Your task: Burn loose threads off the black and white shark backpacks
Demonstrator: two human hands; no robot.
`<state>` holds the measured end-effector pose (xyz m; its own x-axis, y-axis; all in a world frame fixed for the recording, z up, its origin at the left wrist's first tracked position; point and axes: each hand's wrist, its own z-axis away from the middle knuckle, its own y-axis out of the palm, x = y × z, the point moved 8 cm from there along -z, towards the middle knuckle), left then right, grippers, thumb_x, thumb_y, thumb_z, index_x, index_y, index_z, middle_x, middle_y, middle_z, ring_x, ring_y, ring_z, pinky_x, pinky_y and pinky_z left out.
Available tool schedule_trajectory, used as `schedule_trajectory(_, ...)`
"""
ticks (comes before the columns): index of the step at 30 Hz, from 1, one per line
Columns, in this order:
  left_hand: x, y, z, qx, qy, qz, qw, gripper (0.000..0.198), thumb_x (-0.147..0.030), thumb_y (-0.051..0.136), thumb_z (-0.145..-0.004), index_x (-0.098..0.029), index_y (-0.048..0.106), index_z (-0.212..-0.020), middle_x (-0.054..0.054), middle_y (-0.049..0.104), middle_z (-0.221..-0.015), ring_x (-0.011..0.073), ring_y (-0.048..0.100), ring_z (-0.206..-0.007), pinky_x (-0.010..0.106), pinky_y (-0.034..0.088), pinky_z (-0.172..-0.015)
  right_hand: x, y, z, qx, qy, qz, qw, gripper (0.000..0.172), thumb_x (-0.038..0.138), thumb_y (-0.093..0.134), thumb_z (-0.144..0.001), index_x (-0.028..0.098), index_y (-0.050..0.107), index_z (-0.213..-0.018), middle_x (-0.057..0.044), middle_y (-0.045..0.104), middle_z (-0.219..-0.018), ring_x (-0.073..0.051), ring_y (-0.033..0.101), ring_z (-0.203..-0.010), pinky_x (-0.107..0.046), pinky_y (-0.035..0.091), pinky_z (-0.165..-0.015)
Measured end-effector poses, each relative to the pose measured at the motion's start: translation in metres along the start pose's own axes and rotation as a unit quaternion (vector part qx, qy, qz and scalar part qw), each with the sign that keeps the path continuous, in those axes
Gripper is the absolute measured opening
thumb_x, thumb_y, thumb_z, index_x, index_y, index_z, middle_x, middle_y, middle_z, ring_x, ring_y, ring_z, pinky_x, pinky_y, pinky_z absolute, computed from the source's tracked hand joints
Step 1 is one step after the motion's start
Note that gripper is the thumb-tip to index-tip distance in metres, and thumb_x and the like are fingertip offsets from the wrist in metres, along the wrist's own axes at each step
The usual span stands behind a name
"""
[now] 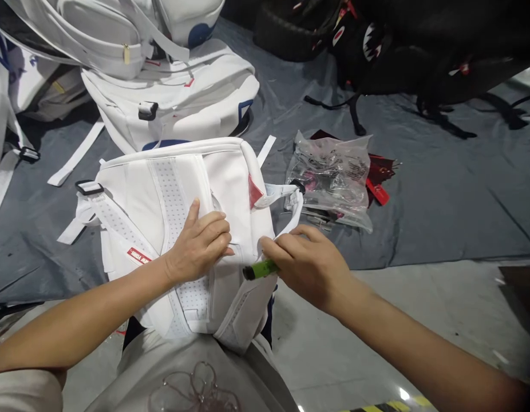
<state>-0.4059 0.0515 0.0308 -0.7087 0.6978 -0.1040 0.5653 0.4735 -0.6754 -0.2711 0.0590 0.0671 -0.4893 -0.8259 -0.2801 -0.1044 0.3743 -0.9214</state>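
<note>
A white backpack (230,171) lies with its strap side up, its near part over my lap. My left hand (202,243) rests on its dotted back panel, fingers curled against the fabric near a seam and thumb pointing up. My right hand (310,263) is closed at the bag's right edge around a green stick-shaped thing with a black end (261,269); its exact kind is unclear. Beside its fingertips, a white shoulder strap (295,209) loops out from a red corner patch (255,191). Another strap (119,220) with a black buckle lies at the left.
More white backpacks (170,97) are piled behind and to the left. A clear plastic bag (333,177) with small parts and red tags (379,191) lies right of the backpack. Black bags (402,57) stand at the back right on the grey sheet (454,194).
</note>
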Motion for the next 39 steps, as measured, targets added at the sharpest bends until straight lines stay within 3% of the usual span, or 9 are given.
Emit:
schedule_trajectory(7,0.003,-0.004,-0.009,0.049,0.029,-0.028,0.998,0.025,-0.042,0.051,-0.096,-0.019,0.059,-0.088,0.005,0.066,-0.097,0.0218,0.058,-0.111,0.054,0.015,-0.121,0.031,-0.001,0.006,0.024,-0.022,-0.013,0.999,0.019,0.006,0.054,-0.079,0.014,0.066,-0.092,-0.009,0.066,-0.086,-0.023,0.056,-0.081,-0.039,0.040,-0.078)
schedule_trajectory(11,0.012,-0.001,-0.043,0.205,0.138,-0.068,0.967,0.029,-0.048,0.058,-0.090,-0.020,0.060,-0.083,0.001,0.066,-0.088,0.0199,0.059,-0.094,0.050,0.025,-0.115,0.030,-0.007,0.019,0.106,0.070,-0.001,0.992,0.020,0.000,0.060,-0.062,0.019,0.056,-0.065,-0.003,0.050,-0.055,-0.020,0.046,-0.057,-0.034,0.027,-0.055)
schedule_trajectory(16,0.025,-0.011,-0.073,0.318,0.166,-0.115,0.926,0.030,-0.045,0.073,-0.077,-0.018,0.063,-0.075,0.004,0.065,-0.074,0.0214,0.057,-0.079,0.040,0.042,-0.086,0.069,-0.014,0.025,0.085,0.068,-0.045,0.993,0.019,0.006,0.063,-0.067,0.019,0.061,-0.080,-0.003,0.057,-0.062,-0.020,0.048,-0.060,-0.035,0.025,-0.061)
schedule_trajectory(19,0.006,-0.054,-0.076,0.276,0.162,-0.182,0.930,0.026,-0.040,0.070,-0.081,-0.017,0.061,-0.072,0.003,0.064,-0.072,0.0196,0.056,-0.073,0.035,0.040,-0.074,0.071,-0.024,0.039,0.017,0.031,-0.048,0.998,0.007,0.013,0.063,-0.072,0.018,0.059,-0.074,-0.003,0.057,-0.060,-0.019,0.047,-0.059,-0.035,0.025,-0.063)
schedule_trajectory(24,-0.062,-0.149,-0.068,0.122,0.101,-0.310,0.938,0.034,-0.049,0.058,-0.090,-0.018,0.060,-0.075,0.004,0.064,-0.073,0.0211,0.056,-0.074,0.035,0.035,-0.069,0.000,-0.079,0.085,-0.161,0.028,0.089,0.983,0.006,0.020,0.059,-0.087,0.016,0.063,-0.084,-0.002,0.060,-0.060,-0.019,0.050,-0.063,-0.033,0.029,-0.066)
schedule_trajectory(27,-0.083,-0.145,-0.049,0.163,0.032,-0.261,0.951,0.033,-0.047,0.060,-0.089,-0.017,0.059,-0.073,0.004,0.062,-0.069,0.0199,0.056,-0.070,0.034,0.030,-0.064,-0.029,-0.084,0.088,-0.118,0.078,0.072,0.987,0.009,0.018,0.059,-0.083,0.016,0.065,-0.090,-0.004,0.068,-0.069,-0.019,0.057,-0.071,-0.032,0.032,-0.071)
schedule_trajectory(30,-0.075,-0.110,-0.027,0.231,-0.011,-0.190,0.954,0.027,-0.036,0.070,-0.084,-0.016,0.058,-0.071,0.002,0.062,-0.066,0.0175,0.055,-0.065,0.033,0.032,-0.064,-0.013,-0.063,0.072,-0.013,0.103,0.028,0.994,0.014,0.017,0.058,-0.081,0.018,0.067,-0.092,-0.004,0.070,-0.077,-0.020,0.058,-0.077,-0.033,0.030,-0.075)
schedule_trajectory(33,-0.052,-0.096,-0.017,0.250,-0.010,-0.162,0.955,0.025,-0.038,0.068,-0.085,-0.017,0.061,-0.075,0.003,0.065,-0.074,0.0202,0.059,-0.079,0.037,0.039,-0.080,0.007,-0.047,0.056,-0.018,0.162,0.037,0.986,0.019,0.015,0.056,-0.081,0.018,0.066,-0.096,-0.004,0.069,-0.083,-0.022,0.057,-0.084,-0.036,0.028,-0.080)
schedule_trajectory(39,-0.006,-0.163,0.008,0.185,0.025,-0.208,0.960,0.030,-0.053,0.056,-0.091,-0.025,0.069,-0.092,0.006,0.062,-0.111,0.0267,0.048,-0.121,0.053,0.021,-0.114,-0.006,-0.028,0.063,-0.132,0.194,-0.024,0.972,0.023,0.010,0.052,-0.080,0.015,0.063,-0.100,-0.005,0.071,-0.086,-0.021,0.062,-0.084,-0.035,0.033,-0.083)
